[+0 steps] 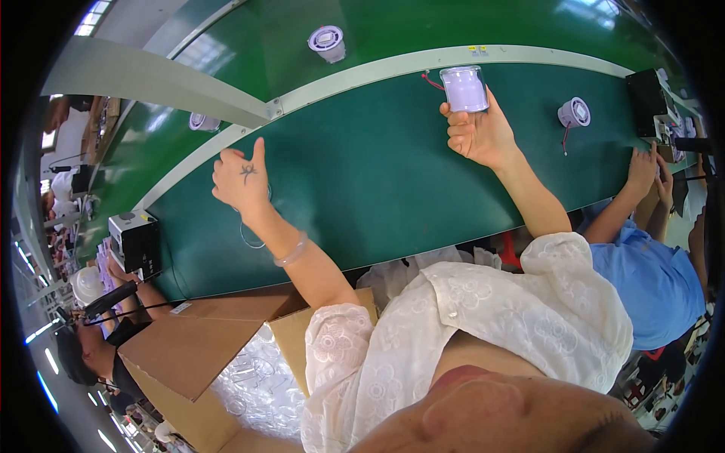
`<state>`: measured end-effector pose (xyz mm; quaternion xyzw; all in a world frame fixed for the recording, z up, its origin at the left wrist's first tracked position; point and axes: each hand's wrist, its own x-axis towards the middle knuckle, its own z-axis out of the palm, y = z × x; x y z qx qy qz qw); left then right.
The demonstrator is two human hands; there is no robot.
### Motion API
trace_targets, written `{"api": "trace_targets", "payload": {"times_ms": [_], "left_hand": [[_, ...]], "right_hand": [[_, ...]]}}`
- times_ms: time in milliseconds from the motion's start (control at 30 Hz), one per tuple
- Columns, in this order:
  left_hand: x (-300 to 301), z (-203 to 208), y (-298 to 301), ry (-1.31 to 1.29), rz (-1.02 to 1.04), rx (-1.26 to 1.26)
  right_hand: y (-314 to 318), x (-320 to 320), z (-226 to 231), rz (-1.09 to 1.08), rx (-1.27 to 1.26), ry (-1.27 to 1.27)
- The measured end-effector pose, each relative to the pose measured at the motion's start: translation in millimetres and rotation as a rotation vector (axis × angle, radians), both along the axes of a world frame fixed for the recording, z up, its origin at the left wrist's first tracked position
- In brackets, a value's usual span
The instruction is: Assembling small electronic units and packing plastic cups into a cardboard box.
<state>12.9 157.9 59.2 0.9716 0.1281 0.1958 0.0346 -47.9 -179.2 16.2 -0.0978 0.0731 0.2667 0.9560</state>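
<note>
My right hand (479, 137) is raised over the green bench, its fingers closed round the lower part of a pale cylindrical unit with a clear cover (465, 90). A short red wire (432, 81) sticks out from the unit's left side. My left hand (243, 180) hovers over the left part of the bench, back of the hand up. Its thumb stands away from the half-curled fingers, whose tips are hidden; I see nothing held. A thin pale loop (254, 243) shows beside that wrist.
Similar pale round units lie on the bench at the right (574, 113) and beyond the rail (327, 44). Black boxes stand at the left (136, 243) and right (651, 104). An open carton (196, 340) with clear plastic wrap sits below left. People work on both sides.
</note>
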Motion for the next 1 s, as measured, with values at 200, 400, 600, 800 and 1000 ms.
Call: {"api": "trace_targets", "payload": {"times_ms": [200,400,600,800,1000], "left_hand": [[-1.9,-7.9,33.9,0.277,0.041,0.009],[-11.6,8.5,20.6,0.335,0.092,-0.057],[-17.8,11.8,10.7,0.458,-0.170,-0.195],[-8.2,18.7,-58.0,0.233,-0.903,-0.384],[3.7,-9.5,-107.8,0.260,-1.178,-0.647]], "right_hand": [[-2.0,20.4,14.6,-0.143,-0.534,-0.010],[-69.8,125.8,-8.2,-0.885,-2.414,-0.686],[-98.3,132.6,-5.2,-0.608,-2.529,-0.581],[-166.3,10.4,50.6,-0.659,-2.632,-0.875],[-207.7,-58.8,16.9,-0.257,-2.121,-0.627]]}}
